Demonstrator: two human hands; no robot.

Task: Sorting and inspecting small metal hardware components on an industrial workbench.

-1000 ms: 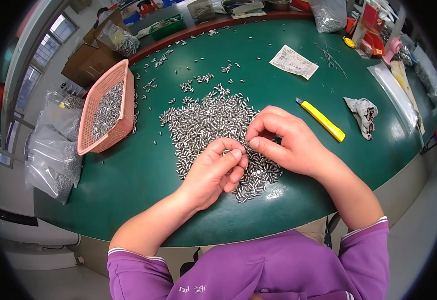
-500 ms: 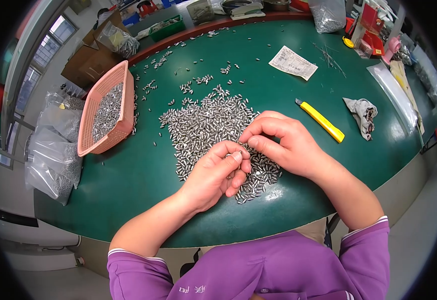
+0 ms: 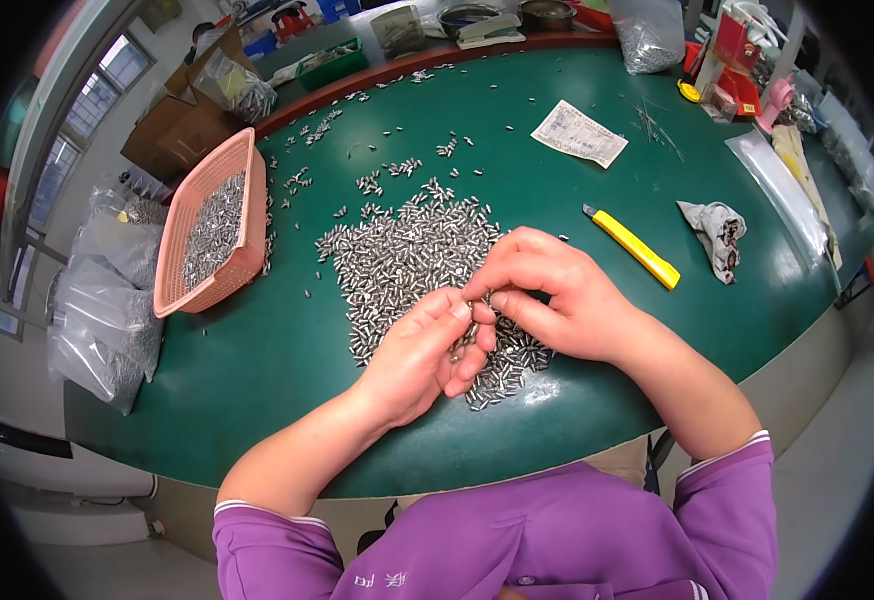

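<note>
A wide heap of small silvery, capsule-shaped metal parts point(image 3: 397, 255) covers the middle of the green table. Over the heap's near side my left hand point(image 3: 425, 345) is closed, thumb against forefinger, and small metal parts show between its curled fingers. My right hand point(image 3: 552, 295) meets it from the right, thumb and forefinger pinched close to the left fingertips. Whatever lies in that right pinch is too small and covered to make out. Left of the heap, a pink plastic basket point(image 3: 169, 265) holds more of the same metal parts.
Right of my hands lie a yellow utility knife point(image 3: 637, 248), a crumpled grey cloth point(image 3: 714, 235) and a printed paper slip point(image 3: 579, 134). Thin wires point(image 3: 654, 128) lie farther back. Filled clear bags point(image 3: 107, 325) stand at the left edge; a raised red rim point(image 3: 377, 77) borders the far side.
My right hand has moved slightly left and its fingertips now meet the left hand's. The whole view has shifted a little.
</note>
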